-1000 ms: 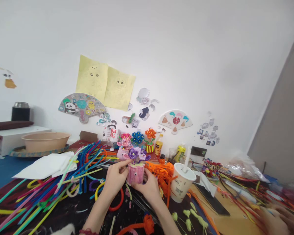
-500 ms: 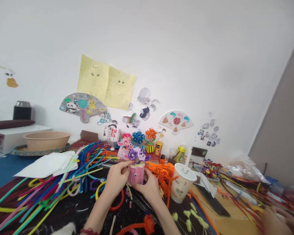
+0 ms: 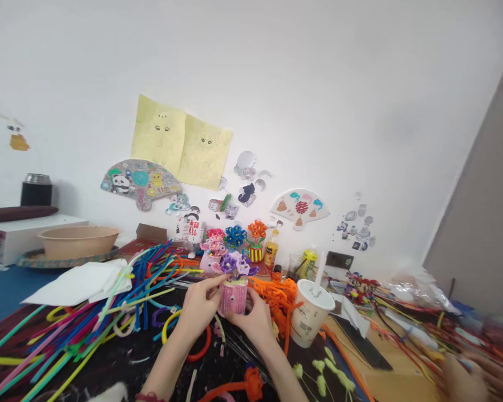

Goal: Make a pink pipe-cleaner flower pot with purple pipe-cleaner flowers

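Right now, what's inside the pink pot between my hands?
Purple flowers rise from the pink pot, with pale yellow-green material at its rim. Whatever lies deeper is hidden by the pot's wall.

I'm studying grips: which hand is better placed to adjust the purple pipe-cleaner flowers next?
Probably the left hand: it touches the pink pot high up, close below the purple flowers; the right hand sits lower.

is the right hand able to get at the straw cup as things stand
Probably yes: the cup stands nearby, with orange stems partly between, though the right hand is currently on the pink pot.
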Demonstrator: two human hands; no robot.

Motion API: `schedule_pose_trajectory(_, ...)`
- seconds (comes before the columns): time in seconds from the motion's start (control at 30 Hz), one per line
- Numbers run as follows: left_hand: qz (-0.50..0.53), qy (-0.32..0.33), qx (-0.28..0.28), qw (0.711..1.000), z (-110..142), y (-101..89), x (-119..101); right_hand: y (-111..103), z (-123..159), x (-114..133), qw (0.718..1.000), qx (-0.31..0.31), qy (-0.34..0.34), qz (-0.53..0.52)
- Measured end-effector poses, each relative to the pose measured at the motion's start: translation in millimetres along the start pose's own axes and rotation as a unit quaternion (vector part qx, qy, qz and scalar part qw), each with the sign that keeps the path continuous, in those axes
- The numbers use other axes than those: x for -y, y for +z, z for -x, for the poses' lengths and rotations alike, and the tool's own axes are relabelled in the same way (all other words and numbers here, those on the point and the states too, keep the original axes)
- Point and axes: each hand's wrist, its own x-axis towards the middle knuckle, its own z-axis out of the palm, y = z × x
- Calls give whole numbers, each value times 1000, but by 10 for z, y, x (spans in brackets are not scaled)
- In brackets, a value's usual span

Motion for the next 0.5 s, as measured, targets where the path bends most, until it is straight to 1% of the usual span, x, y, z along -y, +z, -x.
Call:
schedule_pose_trajectory(0.13, -5, 6, 9, 1000, 13, -7, -34, -11, -28, -54, 1000, -19, -4, -4)
schedule_pose_trajectory(0.23, -12, -9, -9, 1000, 16, -30, -66, -23, -47, -94, 999, -44, -5, 8)
schedule_pose_trajectory(0.37, -54, -71, -52, 995, 6, -75, -77, -48, -64, -124, 995, -87, -15, 37)
schedule_pose_trajectory(0.43, -72, -108, -53, 990, -3, -81, -57, -61, -71, -132, 994, -103, -22, 43)
schedule_pose_trajectory(0.5, -82, -133, -42, 987, -10, -64, -31, -70, -78, -140, 993, -110, -26, 44)
